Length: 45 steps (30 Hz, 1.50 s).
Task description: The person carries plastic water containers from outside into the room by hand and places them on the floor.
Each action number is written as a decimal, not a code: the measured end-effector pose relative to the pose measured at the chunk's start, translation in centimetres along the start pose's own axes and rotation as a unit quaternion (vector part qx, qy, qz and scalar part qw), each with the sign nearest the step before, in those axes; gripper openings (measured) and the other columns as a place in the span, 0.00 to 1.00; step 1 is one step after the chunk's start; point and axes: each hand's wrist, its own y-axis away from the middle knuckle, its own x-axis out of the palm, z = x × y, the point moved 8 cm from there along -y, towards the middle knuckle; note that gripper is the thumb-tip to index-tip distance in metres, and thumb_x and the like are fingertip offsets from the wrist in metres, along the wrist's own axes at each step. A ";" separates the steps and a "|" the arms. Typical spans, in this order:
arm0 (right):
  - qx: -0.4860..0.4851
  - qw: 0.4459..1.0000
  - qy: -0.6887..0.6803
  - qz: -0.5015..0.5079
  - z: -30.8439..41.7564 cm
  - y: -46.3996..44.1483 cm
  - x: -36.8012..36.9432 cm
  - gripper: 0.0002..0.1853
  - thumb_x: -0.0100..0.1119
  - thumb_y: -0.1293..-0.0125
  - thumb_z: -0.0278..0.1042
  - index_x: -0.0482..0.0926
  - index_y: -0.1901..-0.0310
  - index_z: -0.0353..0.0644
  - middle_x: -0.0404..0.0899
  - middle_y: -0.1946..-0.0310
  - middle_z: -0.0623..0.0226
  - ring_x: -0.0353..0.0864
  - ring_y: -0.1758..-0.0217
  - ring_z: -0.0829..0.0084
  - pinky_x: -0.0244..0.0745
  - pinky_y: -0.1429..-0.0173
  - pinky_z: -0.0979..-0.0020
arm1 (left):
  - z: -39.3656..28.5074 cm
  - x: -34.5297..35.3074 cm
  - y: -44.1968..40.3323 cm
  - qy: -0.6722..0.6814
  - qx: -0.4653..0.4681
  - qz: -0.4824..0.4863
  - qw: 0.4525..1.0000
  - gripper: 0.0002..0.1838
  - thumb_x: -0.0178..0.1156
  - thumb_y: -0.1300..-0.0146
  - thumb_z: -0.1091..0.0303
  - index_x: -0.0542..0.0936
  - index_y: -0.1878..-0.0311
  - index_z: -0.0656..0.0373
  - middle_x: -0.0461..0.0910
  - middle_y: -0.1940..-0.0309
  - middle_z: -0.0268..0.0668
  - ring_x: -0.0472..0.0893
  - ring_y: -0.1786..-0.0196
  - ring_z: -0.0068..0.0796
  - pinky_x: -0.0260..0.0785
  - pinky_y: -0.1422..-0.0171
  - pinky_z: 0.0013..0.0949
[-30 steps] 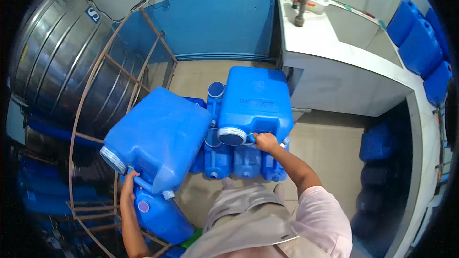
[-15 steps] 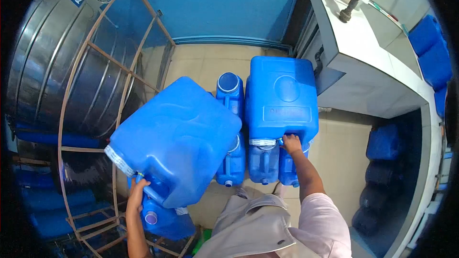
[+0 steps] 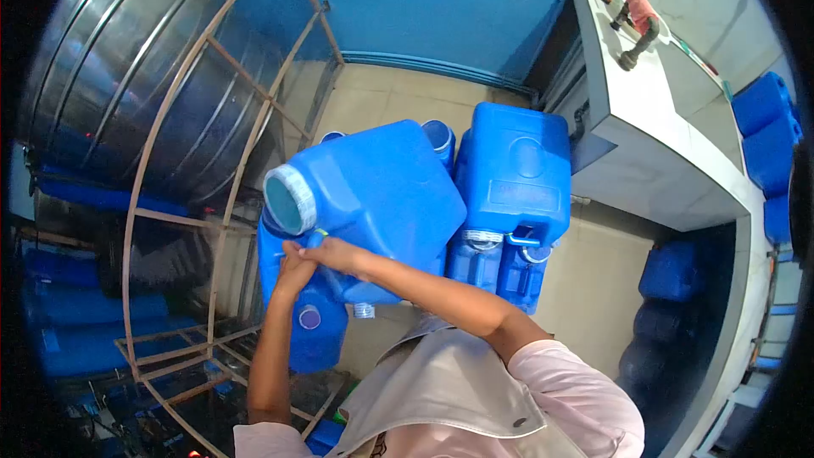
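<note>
A large blue water jug (image 3: 386, 195) lies tilted on top of other jugs, its wide white-ringed cap facing left. My left hand (image 3: 294, 271) and my right hand (image 3: 339, 256) meet at its handle, just below the cap. Both are closed around the handle, which they mostly hide. Beneath it stands another blue jug (image 3: 320, 335) with a small purple cap. To the right, a second large blue container (image 3: 519, 174) lies on upright jugs (image 3: 475, 265), its own handle free of my hands.
A rusty metal frame (image 3: 180, 219) and a big steel tank (image 3: 127, 68) stand at the left. A white tiled counter (image 3: 670, 123) with a pipe fitting (image 3: 642, 30) runs along the right. More blue jugs (image 3: 670, 271) sit under it.
My right hand has left the right-hand container and joined my left hand at the tilted jug's handle. That jug has turned, bringing its cap up into view, and shifted right.
</note>
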 end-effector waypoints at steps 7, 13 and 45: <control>0.008 0.946 -0.323 0.033 5.0 1.5 -3.3 0.07 0.61 0.48 0.32 0.71 0.74 0.43 0.69 0.82 0.73 0.71 0.80 0.78 0.73 0.73 0.75 | -5.2 -6.9 6.3 0.218 -0.034 -0.036 0.975 0.39 0.63 0.52 0.54 0.51 0.44 0.59 0.68 0.64 0.40 0.70 0.73 0.24 0.65 0.73 0.27; -0.029 0.933 -0.357 0.042 9.1 5.3 -5.6 0.08 0.57 0.47 0.27 0.68 0.78 0.44 0.64 0.86 0.73 0.64 0.85 0.78 0.65 0.81 0.75 | -6.1 -5.7 3.0 0.474 -0.010 0.150 0.868 0.14 0.54 0.43 0.55 0.71 0.70 0.56 0.65 0.86 0.29 0.66 0.83 0.22 0.60 0.81 0.26; 0.161 0.678 0.661 -0.279 -18.4 24.1 -27.9 0.17 0.59 0.59 0.42 0.72 0.67 0.43 0.75 0.85 0.62 0.77 0.81 0.61 0.72 0.77 0.62 | 2.0 32.6 -18.1 -0.460 0.488 0.168 0.723 0.18 0.62 0.54 0.55 0.74 0.65 0.56 0.78 0.69 0.39 0.78 0.64 0.38 0.70 0.59 0.40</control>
